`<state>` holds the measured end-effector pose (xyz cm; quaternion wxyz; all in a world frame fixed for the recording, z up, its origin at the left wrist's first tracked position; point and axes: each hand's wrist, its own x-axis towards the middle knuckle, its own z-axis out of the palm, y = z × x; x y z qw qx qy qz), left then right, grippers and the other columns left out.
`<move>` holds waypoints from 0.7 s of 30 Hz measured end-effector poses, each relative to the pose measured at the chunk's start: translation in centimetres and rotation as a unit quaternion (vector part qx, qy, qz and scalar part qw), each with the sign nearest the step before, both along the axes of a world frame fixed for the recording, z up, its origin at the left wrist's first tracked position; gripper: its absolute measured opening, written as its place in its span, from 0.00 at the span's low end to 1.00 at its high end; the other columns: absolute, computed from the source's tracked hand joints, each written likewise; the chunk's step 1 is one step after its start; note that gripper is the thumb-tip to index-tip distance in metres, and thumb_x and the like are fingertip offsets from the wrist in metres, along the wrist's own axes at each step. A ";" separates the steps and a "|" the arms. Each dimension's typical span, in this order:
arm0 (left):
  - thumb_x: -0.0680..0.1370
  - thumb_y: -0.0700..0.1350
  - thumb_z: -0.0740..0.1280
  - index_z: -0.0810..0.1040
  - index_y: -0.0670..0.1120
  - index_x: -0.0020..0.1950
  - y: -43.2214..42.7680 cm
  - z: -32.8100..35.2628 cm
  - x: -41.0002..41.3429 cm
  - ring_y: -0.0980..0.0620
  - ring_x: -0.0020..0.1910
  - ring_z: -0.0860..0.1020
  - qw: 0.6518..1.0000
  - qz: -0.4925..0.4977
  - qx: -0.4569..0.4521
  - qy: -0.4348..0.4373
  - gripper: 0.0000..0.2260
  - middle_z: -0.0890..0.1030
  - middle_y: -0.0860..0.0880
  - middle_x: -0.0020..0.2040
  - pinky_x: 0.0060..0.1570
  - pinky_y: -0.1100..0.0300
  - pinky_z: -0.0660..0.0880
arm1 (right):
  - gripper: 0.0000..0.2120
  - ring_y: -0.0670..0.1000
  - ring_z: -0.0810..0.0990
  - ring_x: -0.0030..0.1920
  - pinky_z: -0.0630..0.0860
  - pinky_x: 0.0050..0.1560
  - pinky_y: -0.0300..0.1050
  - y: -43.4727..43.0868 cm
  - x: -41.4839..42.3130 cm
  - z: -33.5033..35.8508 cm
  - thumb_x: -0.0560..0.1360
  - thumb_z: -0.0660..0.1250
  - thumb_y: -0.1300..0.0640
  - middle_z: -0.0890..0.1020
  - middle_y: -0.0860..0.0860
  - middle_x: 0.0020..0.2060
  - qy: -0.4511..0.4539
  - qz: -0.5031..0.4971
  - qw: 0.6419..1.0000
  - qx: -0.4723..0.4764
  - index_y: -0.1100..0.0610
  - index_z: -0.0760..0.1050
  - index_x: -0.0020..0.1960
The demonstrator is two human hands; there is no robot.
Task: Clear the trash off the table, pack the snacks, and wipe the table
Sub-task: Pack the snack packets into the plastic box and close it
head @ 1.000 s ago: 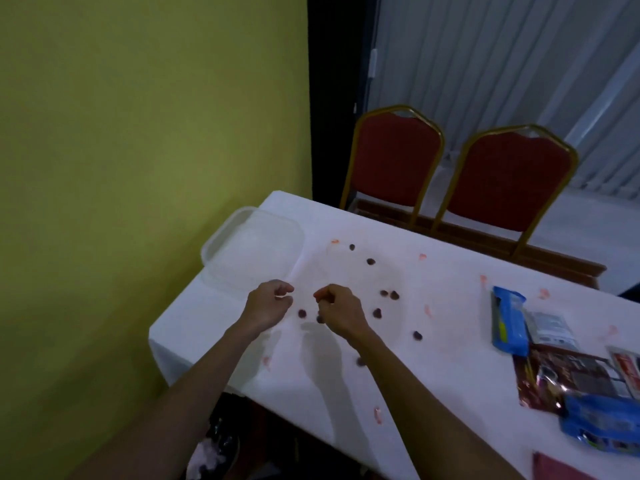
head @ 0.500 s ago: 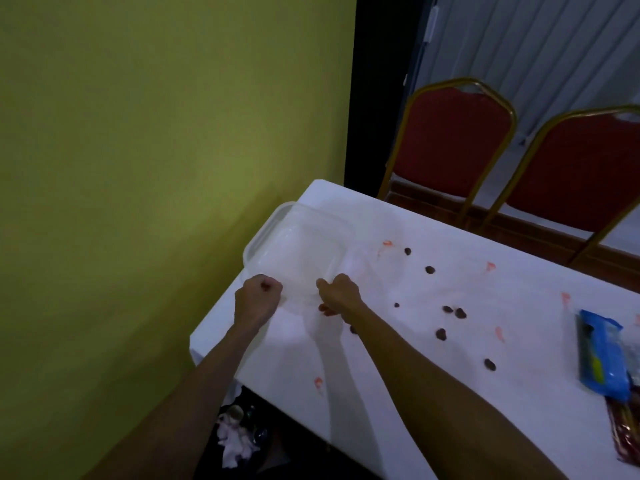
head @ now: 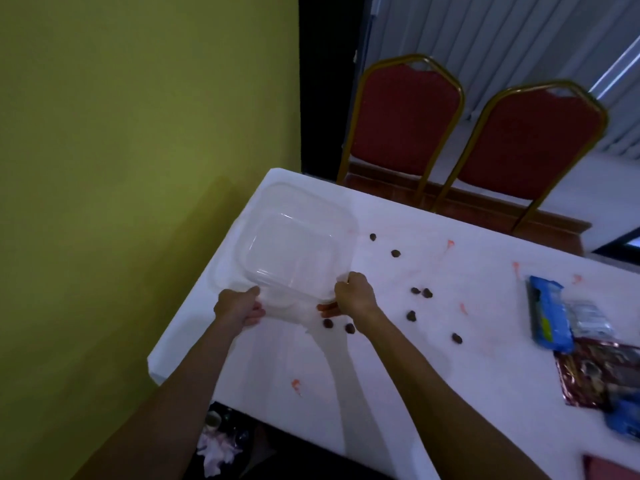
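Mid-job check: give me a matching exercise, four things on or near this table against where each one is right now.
1. clear container
2. blue packet
3. brown snack pieces
4. crumpled tissue

A. scattered loose on the table
B. down below the table's near edge
C. gripped by left hand and right hand
D. lying flat toward the right end

Pairs: 1-C, 2-D, 3-A, 4-B.

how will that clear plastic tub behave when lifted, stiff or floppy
The clear tub looks thin and empty, so probably light. Left hand and right hand grip its near rim, which may flex a little. Smooth plastic could slip.
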<state>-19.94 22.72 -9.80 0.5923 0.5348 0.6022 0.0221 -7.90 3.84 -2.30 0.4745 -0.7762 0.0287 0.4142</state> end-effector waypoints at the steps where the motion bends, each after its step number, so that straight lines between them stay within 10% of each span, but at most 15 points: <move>1: 0.76 0.45 0.72 0.78 0.35 0.47 0.1 -0.3 0.3 0.46 0.29 0.83 1.000 0.010 -0.008 0.004 0.12 0.82 0.40 0.37 0.27 0.56 0.80 | 0.14 0.60 0.86 0.33 0.85 0.40 0.57 -1.0 0.2 0.0 0.78 0.51 0.68 0.84 0.63 0.39 -0.004 -0.017 1.000 0.008 0.66 0.69 0.61; 9: 0.75 0.36 0.69 0.76 0.33 0.38 0.1 -0.8 0.7 0.51 0.17 0.77 0.998 0.045 -0.033 0.000 0.08 0.79 0.41 0.22 0.19 0.59 0.76 | 0.17 0.59 0.87 0.35 0.84 0.35 0.51 -8.6 0.2 0.4 0.79 0.53 0.68 0.82 0.64 0.48 -0.025 -0.089 0.996 0.005 0.65 0.69 0.65; 16: 0.75 0.30 0.66 0.74 0.33 0.43 0.2 0.3 -0.3 0.38 0.36 0.80 0.992 0.090 -0.054 -0.067 0.02 0.78 0.29 0.50 0.44 0.43 0.83 | 0.16 0.59 0.87 0.36 0.85 0.45 0.57 -11.7 -1.4 0.3 0.80 0.53 0.66 0.84 0.61 0.42 -0.033 -0.103 0.994 -0.021 0.63 0.68 0.67; 21: 0.77 0.31 0.67 0.74 0.27 0.58 -0.5 0.9 -0.6 0.41 0.32 0.81 0.997 0.064 -0.019 -0.046 0.11 0.79 0.28 0.52 0.27 0.52 0.81 | 0.11 0.60 0.87 0.34 0.85 0.37 0.52 -13.3 -2.3 1.0 0.82 0.53 0.64 0.84 0.62 0.39 -0.050 -0.123 0.991 -0.002 0.62 0.70 0.61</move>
